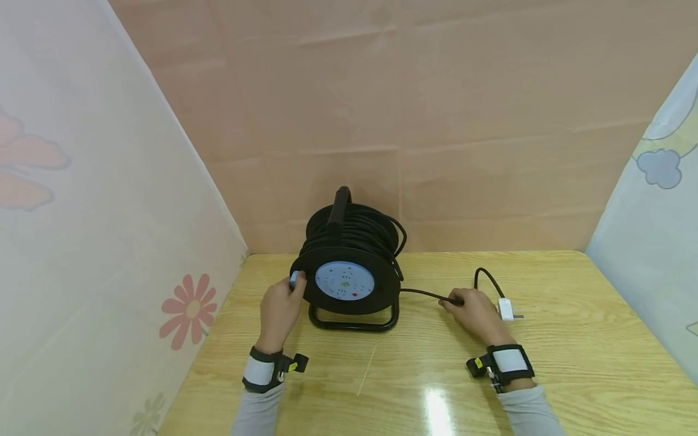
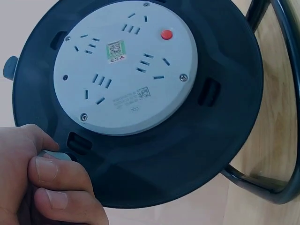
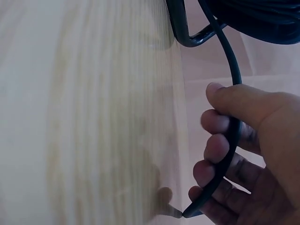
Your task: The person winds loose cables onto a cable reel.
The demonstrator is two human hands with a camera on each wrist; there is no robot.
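Observation:
A black cable reel (image 1: 389, 281) stands on the table, wound with black cable, with a pale round socket plate (image 1: 345, 280) on its front. In the left wrist view, the plate shows several socket slots and a red button (image 2: 167, 34). My left hand (image 1: 279, 313) grips the small winding knob (image 1: 294, 278) at the left edge of the front disc. To the right of the reel, my right hand (image 1: 477, 316) holds the loose cable (image 1: 425, 292), which passes through its curled fingers. Past that hand, the cable loops round to a white plug (image 1: 506, 309) lying on the table.
The reel's black tube stand (image 1: 354, 327) rests on the wooden table (image 1: 414, 363). Its carrying handle (image 1: 339, 209) rises above the coil. A brown papered wall (image 1: 436, 121) stands behind, with patterned panels at the left (image 1: 136, 151) and right (image 1: 649, 242).

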